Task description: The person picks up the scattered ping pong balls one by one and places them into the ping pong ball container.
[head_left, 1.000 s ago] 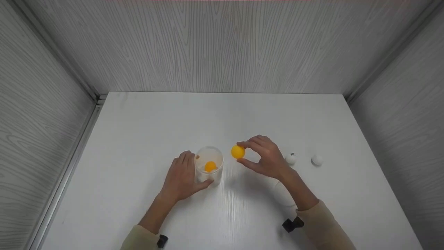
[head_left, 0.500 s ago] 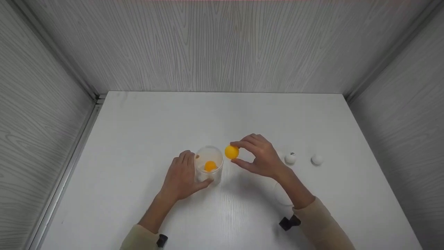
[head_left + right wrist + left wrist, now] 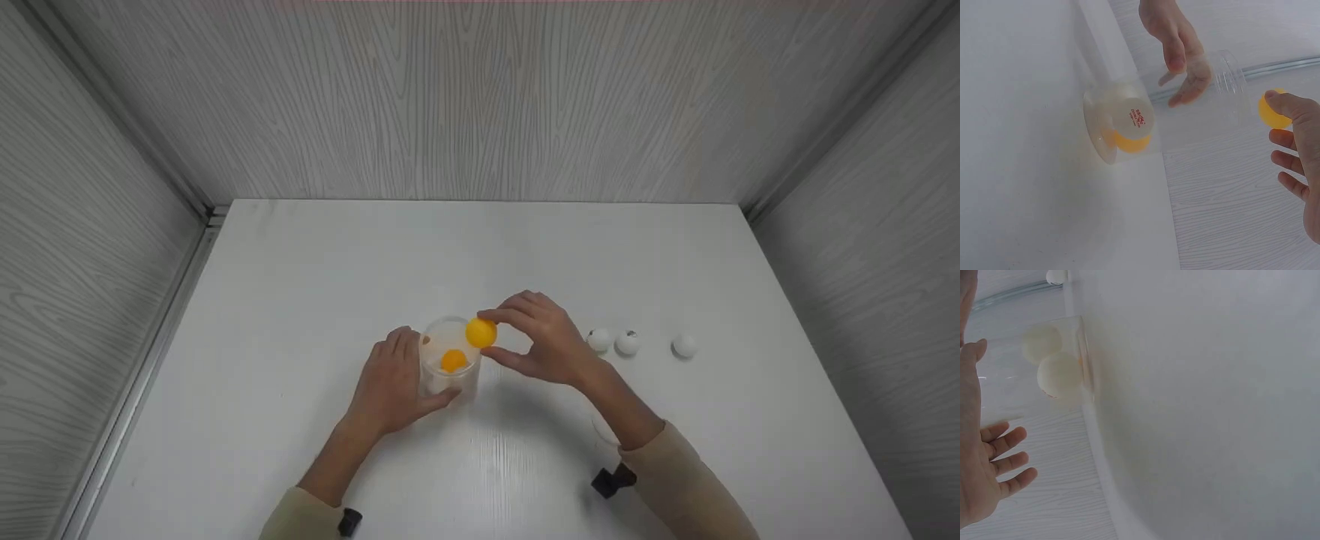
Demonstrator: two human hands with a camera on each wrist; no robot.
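Observation:
A clear plastic cup [image 3: 450, 371] stands on the white table [image 3: 315, 285]. My left hand [image 3: 394, 382] wraps round its left side, thumb at the front. An orange ball [image 3: 453, 361] lies inside it. The right wrist view shows a white ball with red print [image 3: 1137, 115] beside the orange one [image 3: 1131, 143] at the cup's bottom [image 3: 1107, 130]. My right hand [image 3: 495, 334] pinches a second orange ball [image 3: 481, 333] between thumb and fingers, just above the cup's right rim. That ball [image 3: 1269, 109] also shows in the right wrist view.
Three white balls [image 3: 598, 340] [image 3: 627, 343] [image 3: 684, 346] lie in a row on the table, right of my right hand. Grey wood-grain walls [image 3: 480, 97] close in the table at the back and on both sides.
My right hand has carried the orange ball leftward, from beside the cup to its right rim. A third white ball has come into sight. The left hand has stayed on the cup.

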